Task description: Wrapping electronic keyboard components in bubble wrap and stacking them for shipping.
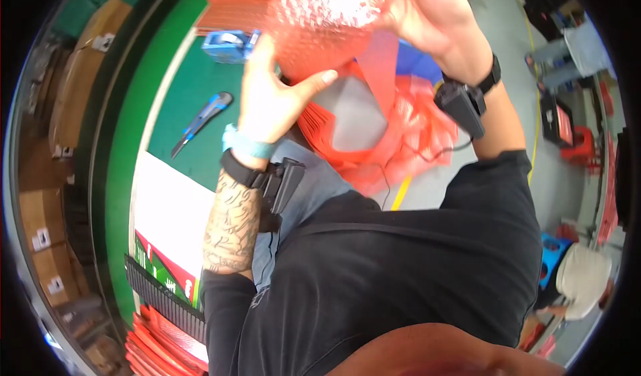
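A shiny red bubble-wrap bag (327,26) is raised in front of me at the top of the view. My left hand (274,99) grips its left side, thumb out along the near edge and fingers partly hidden by the plastic. At the upper right edge of the bag, my right hand (434,19) holds on, its fingertips hidden or cut off by the frame. Below the bag hangs a curved pile of red bubble-wrap sheets (340,156), with crumpled clear red plastic (420,122) beside it.
On the green table (180,96) lie a blue utility knife (203,121), a blue tape dispenser (227,47) and a stack of red bubble-wrap bags (234,2). More red bags (157,346) sit at lower left. Cardboard boxes (40,216) line the left; a white chair (582,279) stands right.
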The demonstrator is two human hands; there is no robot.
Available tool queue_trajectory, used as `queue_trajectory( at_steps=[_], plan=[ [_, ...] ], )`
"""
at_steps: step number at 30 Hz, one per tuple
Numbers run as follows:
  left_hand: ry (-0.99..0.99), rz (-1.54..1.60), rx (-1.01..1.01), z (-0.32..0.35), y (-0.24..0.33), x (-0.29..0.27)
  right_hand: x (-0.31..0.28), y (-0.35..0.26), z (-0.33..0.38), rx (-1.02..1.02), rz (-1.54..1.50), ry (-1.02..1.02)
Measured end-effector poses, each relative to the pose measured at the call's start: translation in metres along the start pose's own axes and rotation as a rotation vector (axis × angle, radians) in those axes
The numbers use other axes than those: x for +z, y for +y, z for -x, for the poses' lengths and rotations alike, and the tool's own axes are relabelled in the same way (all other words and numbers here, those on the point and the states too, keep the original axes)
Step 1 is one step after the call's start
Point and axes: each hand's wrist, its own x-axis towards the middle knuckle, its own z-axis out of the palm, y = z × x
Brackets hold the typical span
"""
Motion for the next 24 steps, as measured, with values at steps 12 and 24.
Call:
queue_trajectory(
  at_steps=[12,24],
  plan=[
    [-0.778,0.776,-0.777,0.159,0.009,-0.053,-0.023,-0.034,-0.052,-0.428,0.101,0.065],
    [0.197,1.345,-0.728,0.127,0.106,-0.201,-0.12,0.109,0.008,0.334,1.818,0.415]
  ],
)
